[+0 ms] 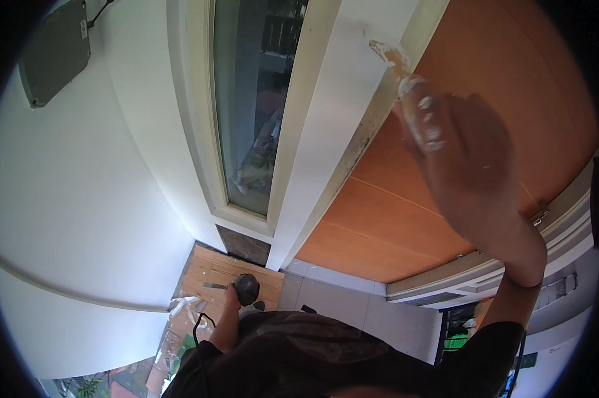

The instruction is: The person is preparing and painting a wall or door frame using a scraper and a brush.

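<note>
My right hand (pixel 455 142) is raised high on the right, its fingers closed around a narrow tan tool (pixel 393 58) smeared with white paste. I cannot make out the tool's exact kind. Its tip is at the white post (pixel 352 73) between the window and the orange door, near a small grey mark. White paste spots the fingers. Low at the left, close to my body, my left hand (pixel 231 296) is closed by a dark round bowl-like container (pixel 247 289). A flat blade, like a putty knife (pixel 214 286), sticks out from that hand.
A tall glass window (pixel 256 99) in a cream frame stands left of the post. The orange door (pixel 379 225) fills the right. A grey box (pixel 55 53) hangs on the white wall at upper left. Cardboard (pixel 206 265) and scraps cover the floor below, beside grey tiles (pixel 352 305).
</note>
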### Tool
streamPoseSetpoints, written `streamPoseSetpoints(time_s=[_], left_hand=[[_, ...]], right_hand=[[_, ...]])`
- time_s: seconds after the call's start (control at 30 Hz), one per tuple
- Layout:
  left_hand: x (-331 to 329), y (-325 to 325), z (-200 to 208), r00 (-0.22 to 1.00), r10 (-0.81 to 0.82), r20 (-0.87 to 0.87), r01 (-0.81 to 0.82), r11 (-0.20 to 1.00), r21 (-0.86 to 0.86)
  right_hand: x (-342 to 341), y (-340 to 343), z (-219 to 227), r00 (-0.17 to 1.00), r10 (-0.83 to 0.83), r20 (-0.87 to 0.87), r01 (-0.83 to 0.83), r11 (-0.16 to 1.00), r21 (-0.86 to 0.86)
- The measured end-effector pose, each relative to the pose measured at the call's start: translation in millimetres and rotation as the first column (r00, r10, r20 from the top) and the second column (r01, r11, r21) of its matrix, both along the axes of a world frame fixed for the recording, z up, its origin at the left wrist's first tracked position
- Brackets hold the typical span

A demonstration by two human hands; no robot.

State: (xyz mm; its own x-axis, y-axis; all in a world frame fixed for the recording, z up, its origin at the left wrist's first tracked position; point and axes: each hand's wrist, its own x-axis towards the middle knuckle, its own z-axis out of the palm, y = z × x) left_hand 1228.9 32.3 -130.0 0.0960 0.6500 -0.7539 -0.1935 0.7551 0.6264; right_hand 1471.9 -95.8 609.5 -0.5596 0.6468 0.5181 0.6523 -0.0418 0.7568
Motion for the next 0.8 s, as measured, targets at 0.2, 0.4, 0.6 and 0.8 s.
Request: streamPoseSetpoints(time_s=[0.2, 0.4, 0.6, 0.8], left_hand=[[6.6, 0.2, 17.5, 0.997, -0.075, -0.009, 0.075, 0.997, -0.011], [-7.6, 15.1, 3.0, 0.995, -0.099, 0.029, 0.1, 0.994, -0.047], [-13.9, 28.3, 9.6, 0.993, -0.106, -0.05, 0.104, 0.994, -0.04], [-27.8, 41.8, 16.6, 0.989, -0.146, -0.032, 0.145, 0.988, -0.048]], right_hand=[[-0.8, 12.6, -24.3, 0.98, -0.084, 0.182, 0.074, 0.995, 0.062], [0.7, 30.9, -27.0, 0.968, -0.04, 0.247, 0.009, 0.992, 0.126], [8.0, 40.3, -49.0, 0.952, -0.102, 0.287, 0.085, 0.994, 0.072], [4.8, 38.3, -72.4, 0.957, -0.105, 0.271, 0.118, 0.993, -0.029]])
